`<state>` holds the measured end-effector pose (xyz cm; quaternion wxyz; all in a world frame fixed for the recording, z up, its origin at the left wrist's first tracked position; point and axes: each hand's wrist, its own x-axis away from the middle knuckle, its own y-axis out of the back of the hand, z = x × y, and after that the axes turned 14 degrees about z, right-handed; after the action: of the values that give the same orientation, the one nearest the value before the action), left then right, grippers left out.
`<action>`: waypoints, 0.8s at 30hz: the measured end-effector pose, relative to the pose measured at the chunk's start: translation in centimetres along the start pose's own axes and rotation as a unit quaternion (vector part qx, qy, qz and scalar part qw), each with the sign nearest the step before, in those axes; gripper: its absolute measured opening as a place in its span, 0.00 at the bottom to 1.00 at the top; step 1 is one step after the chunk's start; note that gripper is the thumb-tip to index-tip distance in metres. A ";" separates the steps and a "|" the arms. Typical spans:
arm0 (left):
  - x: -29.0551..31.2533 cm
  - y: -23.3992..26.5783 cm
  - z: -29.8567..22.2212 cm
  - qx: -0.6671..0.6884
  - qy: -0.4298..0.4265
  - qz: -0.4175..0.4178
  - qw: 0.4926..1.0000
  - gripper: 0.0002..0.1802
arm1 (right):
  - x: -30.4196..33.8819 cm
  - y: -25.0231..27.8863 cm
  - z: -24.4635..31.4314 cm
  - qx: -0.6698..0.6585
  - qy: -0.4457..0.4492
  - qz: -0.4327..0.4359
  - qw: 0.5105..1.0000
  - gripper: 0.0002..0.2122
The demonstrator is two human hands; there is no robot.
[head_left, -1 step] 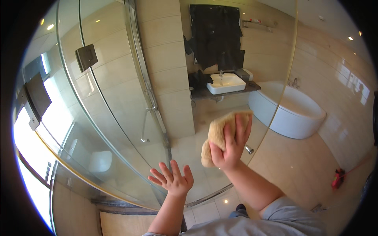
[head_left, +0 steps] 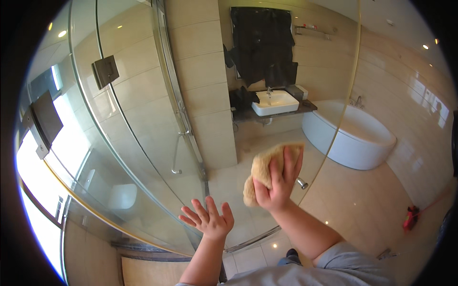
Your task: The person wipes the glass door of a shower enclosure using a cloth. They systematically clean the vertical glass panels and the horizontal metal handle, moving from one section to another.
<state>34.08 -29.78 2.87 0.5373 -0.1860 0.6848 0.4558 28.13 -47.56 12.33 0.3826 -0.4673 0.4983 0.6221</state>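
A tan, fluffy cloth [head_left: 265, 168] is bunched under my right hand [head_left: 280, 183], whose fingers press it against the clear glass panel [head_left: 329, 114] in front of me. The panel's metal knob [head_left: 302, 183] sits just right of that hand. Lower and to the left, my left hand [head_left: 210, 220] is raised with its fingers spread and nothing in it. Its palm faces the glass; whether it touches the surface I cannot tell.
Through the glass stand a white basin [head_left: 275, 103] on a dark counter and a white bathtub [head_left: 350, 136]. A glass door with a metal handle [head_left: 176, 157], dark hinges [head_left: 105, 71] and a toilet [head_left: 122, 196] are at left. Something red [head_left: 410, 218] lies on the floor at right.
My right hand and the cloth have slid slightly down the glass. The left hand keeps almost the same place, fingers still spread.
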 end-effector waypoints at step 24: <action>-1.7 -3.9 -12.1 -0.040 0.108 0.019 0.993 0.37 | 5.8 3.7 -14.1 -0.043 0.005 0.035 0.998 0.21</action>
<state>30.69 -42.19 2.87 0.4438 -0.2422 0.7234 0.4701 25.89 -62.06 6.81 0.3376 -0.4685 0.4889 0.6538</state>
